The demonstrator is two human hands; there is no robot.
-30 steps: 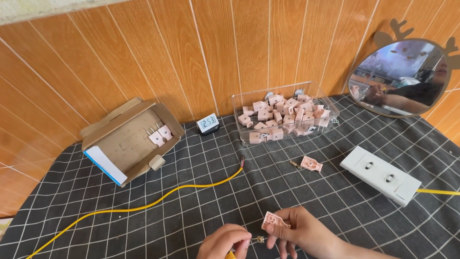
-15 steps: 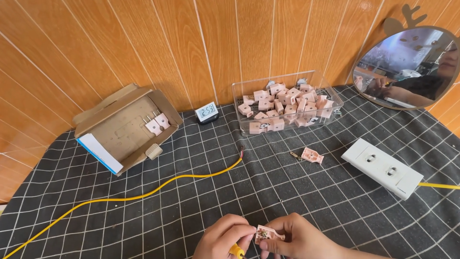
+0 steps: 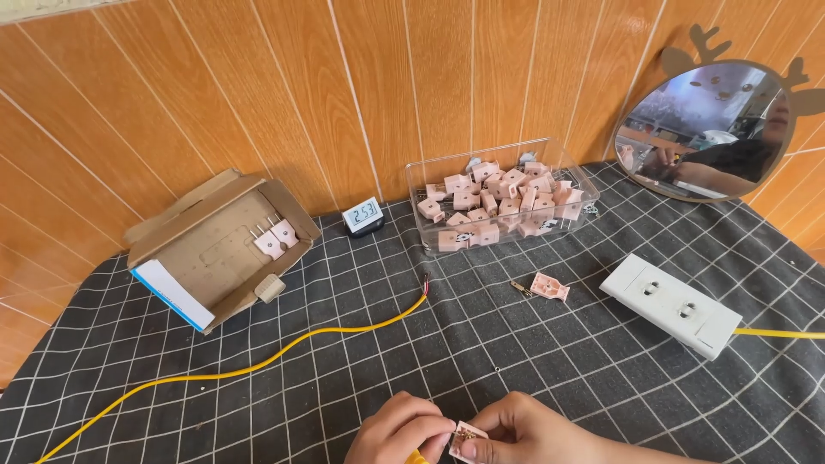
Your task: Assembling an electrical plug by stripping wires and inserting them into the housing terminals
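At bottom centre, your left hand (image 3: 400, 434) and right hand (image 3: 516, 430) meet; fingers of both pinch one pink plug half (image 3: 468, 442) just above the desk (image 3: 550, 361). Keep it level, grip steady, small metal parts facing you.

Both hands (image 3: 464, 434) and pink plug (image 3: 468, 442) cut off below

Both hands low at the near edge of the tabletop, fingertips meeting.
Left hand (image 3: 402, 432) curled, fingers (image 3: 434, 427) pinched; right hand (image 3: 524, 432) knuckles up, thumb and forefinger pinched; wrists cut off by frame.
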